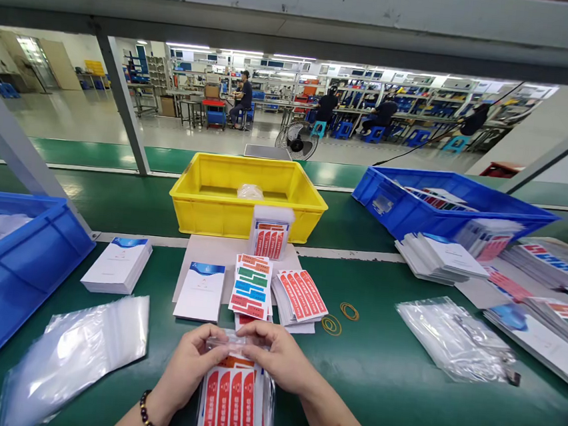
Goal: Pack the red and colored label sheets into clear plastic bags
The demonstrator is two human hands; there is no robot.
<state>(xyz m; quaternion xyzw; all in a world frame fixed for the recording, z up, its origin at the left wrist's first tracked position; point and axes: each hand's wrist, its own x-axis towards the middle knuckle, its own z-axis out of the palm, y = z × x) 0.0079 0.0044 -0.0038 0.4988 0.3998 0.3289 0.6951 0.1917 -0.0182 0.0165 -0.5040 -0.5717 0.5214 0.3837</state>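
Card stacks (250, 287), yellow bin (213, 216) block ahead; tabletop (364, 368) free beside right hand (277, 356)

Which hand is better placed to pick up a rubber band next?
Likely the right hand: the rubber bands lie on its side, while the left hand is farther away. Both grip the clear bag near its top.

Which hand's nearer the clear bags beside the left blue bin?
Left. The left hand is right of the clear bags, across a gap; the right hand is farther right. Both are on the filled bag.
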